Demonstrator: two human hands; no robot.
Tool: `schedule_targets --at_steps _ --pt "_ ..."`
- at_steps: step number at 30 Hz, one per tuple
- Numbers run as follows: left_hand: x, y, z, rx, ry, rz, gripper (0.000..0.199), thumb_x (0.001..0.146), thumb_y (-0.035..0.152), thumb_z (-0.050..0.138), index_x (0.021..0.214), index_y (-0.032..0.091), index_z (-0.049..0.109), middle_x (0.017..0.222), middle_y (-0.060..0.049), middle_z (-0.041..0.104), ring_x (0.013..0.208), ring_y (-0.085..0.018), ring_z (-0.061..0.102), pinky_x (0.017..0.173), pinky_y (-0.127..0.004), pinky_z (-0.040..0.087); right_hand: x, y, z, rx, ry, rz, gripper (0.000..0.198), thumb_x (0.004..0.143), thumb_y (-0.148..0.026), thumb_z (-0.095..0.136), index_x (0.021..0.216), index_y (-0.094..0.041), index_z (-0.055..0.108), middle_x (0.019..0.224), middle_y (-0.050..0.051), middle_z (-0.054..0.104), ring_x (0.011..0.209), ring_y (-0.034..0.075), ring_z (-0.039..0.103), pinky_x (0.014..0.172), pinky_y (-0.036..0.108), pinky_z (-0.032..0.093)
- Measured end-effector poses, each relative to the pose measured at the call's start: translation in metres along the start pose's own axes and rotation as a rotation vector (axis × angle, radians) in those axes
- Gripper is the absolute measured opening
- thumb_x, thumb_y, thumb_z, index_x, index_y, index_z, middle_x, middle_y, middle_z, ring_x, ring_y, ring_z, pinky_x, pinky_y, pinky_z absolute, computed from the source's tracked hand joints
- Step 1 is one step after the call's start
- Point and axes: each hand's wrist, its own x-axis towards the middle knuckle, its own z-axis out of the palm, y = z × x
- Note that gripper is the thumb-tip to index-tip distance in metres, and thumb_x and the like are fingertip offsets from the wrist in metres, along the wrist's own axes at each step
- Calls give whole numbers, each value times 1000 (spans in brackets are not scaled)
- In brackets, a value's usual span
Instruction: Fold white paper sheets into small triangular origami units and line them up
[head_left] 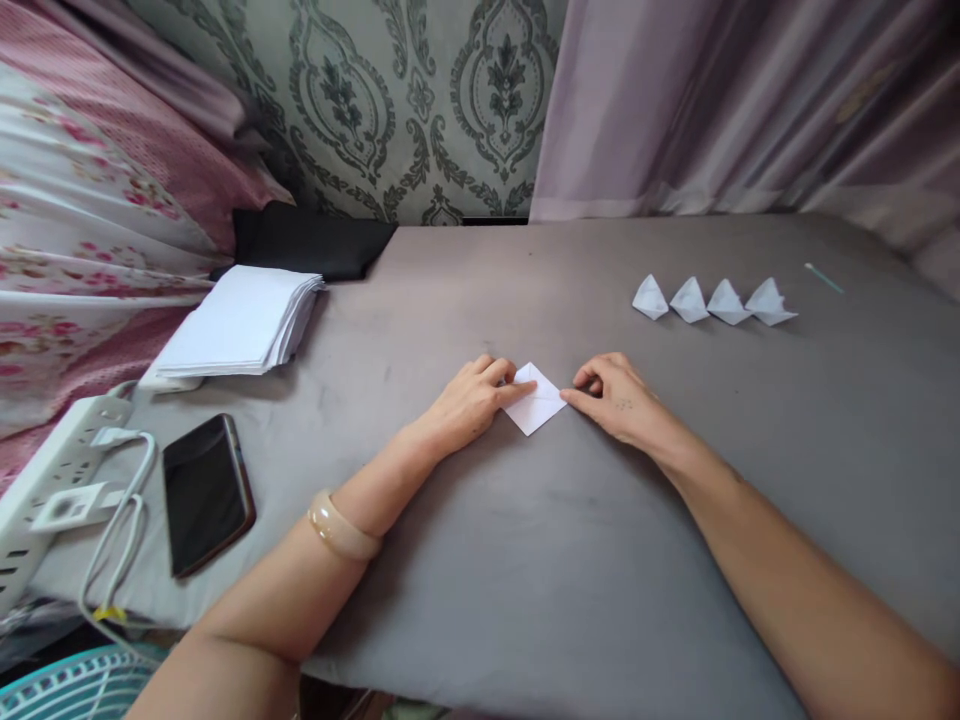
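A small square of folded white paper (529, 412) lies on the grey cloth, turned so that one corner points towards me. My left hand (484, 392) grips its left corner, with the index finger stretched across the top and the other fingers bent. At the right corner, my right hand (611, 400) has its thumb against the paper and its fingers curled in. Crease lines show on the paper's upper face. Further back on the right, several folded paper boats (690, 300) stand in a row.
A stack of white paper sheets (236, 320) lies at left, before a black folded item (311, 240). Nearer me are a smartphone (208, 495) and a power strip (52, 480) with a white cable (139, 490). A thin green stick (825, 278) rests at far right.
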Motion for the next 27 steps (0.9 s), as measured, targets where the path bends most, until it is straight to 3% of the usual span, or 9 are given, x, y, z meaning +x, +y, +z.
schedule_targets --at_steps 5,9,15,20,27 --pt "1 3 -5 33 -8 35 46 96 13 30 132 25 56 127 -10 54 106 -22 46 95 -35 40 4 -1 -7 101 -20 -40 22 70 -36 67 86 -20 67 91 3 62 69 15 57 70 31 49" --pt "1 4 -5 21 -15 68 45 96 13 31 132 23 56 131 -10 55 110 -22 48 95 -36 42 -2 -19 2 202 76 -180 21 85 -25 49 93 -20 68 97 6 68 80 17 62 79 34 49" --pt "2 6 -5 34 10 82 38 99 19 35 129 19 57 117 -12 60 106 -21 52 95 -35 43 -19 -34 19 25 4 -376 35 91 -13 35 112 -18 63 110 11 65 102 22 61 91 38 48" --pt "-3 22 -14 124 -108 -44 31 98 19 38 117 15 61 107 -11 63 104 -22 56 87 -33 49 -32 -34 20 -158 -26 -463 39 91 -15 37 125 -16 57 117 14 59 110 26 56 94 41 47" --pt "-15 50 -20 185 -192 -220 25 94 9 40 109 13 60 116 -11 60 108 -21 57 84 -28 53 -43 -39 22 -313 -33 -531 42 91 -18 39 130 -12 54 122 16 57 107 29 53 92 44 48"
